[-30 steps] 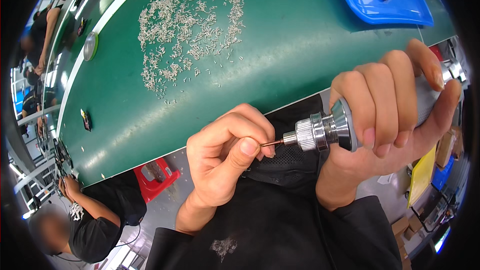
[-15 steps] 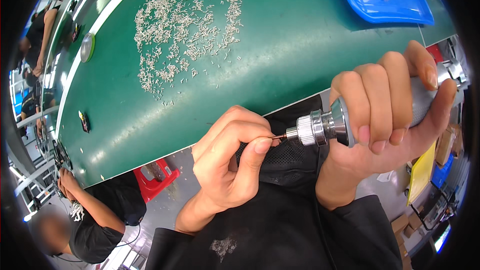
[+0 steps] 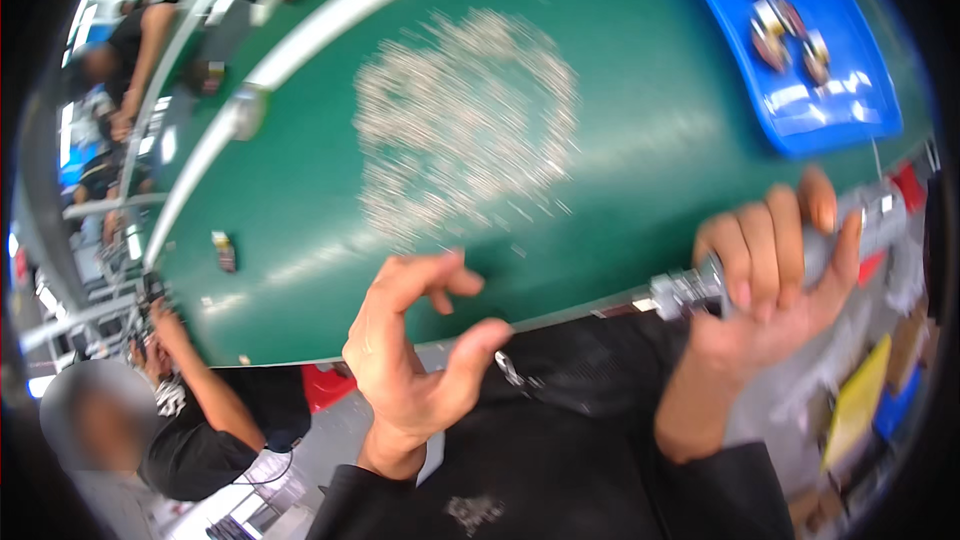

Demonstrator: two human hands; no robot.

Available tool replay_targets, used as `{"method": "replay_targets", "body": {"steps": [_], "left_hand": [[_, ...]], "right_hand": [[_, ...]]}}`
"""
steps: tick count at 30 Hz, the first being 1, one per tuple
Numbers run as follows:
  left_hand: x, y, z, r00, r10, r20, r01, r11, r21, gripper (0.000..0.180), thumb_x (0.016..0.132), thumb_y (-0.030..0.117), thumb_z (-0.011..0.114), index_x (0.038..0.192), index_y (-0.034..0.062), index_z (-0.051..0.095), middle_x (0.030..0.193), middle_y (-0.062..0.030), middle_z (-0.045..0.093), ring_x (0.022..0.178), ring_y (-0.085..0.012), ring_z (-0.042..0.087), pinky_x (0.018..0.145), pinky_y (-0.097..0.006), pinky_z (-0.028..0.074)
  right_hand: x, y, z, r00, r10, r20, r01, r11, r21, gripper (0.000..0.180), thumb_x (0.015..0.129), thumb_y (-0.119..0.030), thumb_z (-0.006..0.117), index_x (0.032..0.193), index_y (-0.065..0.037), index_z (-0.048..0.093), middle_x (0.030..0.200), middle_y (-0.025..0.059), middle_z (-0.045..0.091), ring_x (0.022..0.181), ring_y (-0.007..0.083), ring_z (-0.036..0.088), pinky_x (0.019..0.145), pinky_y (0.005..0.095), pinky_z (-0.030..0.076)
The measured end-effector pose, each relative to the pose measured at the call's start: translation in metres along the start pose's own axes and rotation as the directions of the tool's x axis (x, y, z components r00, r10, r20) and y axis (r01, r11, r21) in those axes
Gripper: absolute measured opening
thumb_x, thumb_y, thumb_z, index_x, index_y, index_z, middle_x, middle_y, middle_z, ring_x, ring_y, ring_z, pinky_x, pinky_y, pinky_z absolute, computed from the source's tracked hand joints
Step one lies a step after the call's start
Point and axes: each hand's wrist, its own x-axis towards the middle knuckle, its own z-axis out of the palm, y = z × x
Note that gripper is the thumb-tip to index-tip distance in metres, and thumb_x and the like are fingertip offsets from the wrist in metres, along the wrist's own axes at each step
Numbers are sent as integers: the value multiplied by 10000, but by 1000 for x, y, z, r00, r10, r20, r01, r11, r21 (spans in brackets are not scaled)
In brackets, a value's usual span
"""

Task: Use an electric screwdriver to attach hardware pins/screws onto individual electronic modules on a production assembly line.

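Observation:
My right hand (image 3: 770,285) is wrapped round a silver power screwdriver (image 3: 690,290), held nearly level over the table's front edge. Its ridged collar points left, and motion blur hides most of the thin bit. To the left of the tool, my left hand (image 3: 415,350) is empty, with thumb and forefinger spread apart. Beyond it, many small whitish metal pins (image 3: 460,125) lie scattered on the green table (image 3: 640,170), smeared by motion.
At the far right stands a blue tray (image 3: 835,138) with several small dark parts in it. Another small part (image 3: 224,252) lies on the table's left side. A co-worker's arm (image 3: 215,370) reaches in at lower left, near a red stool (image 3: 328,386).
My left hand has let go of the screwdriver's bit, opened and moved away to the left. The view has shifted, so pins and tray appear lower, with more of the tray's contents showing.

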Motion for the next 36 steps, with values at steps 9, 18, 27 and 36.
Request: {"method": "replay_targets", "body": {"steps": [9,18,27,36], "left_hand": [[161,-142,-166,967,-58,-250,223,668,710,226,871,49,549,1089,-8,536,848,-154,630,756,-306,614,690,-391,478],[220,-254,-199,894,-262,-363,438,343,831,546,743,283,680,1174,-8,514,1041,-256,597,952,-397,587,855,-454,467],[210,-245,-221,999,30,-40,20,507,862,273,826,9,559,1092,-29,610,1045,-195,615,953,-378,547,869,-433,431],[116,-25,21,729,431,532,-623,740,253,596,618,-165,539,1199,-29,538,1196,-197,559,1016,-365,557,864,-420,476]], "right_hand": [[-1,-13,-21,988,-69,-142,71,997,9,141,981,-169,438,914,-54,389,522,-15,315,398,60,296,444,234,320],[-2,-7,-29,981,22,-194,-14,999,40,140,961,-188,380,903,-61,379,500,22,340,372,122,332,436,285,358],[-4,-10,-25,985,71,-156,-59,995,82,154,947,-203,400,889,-61,412,511,23,358,383,126,347,447,305,368],[-5,-14,-38,989,125,-81,-126,992,-8,161,920,-223,427,911,-73,484,510,3,363,426,121,364,493,300,372]]}}
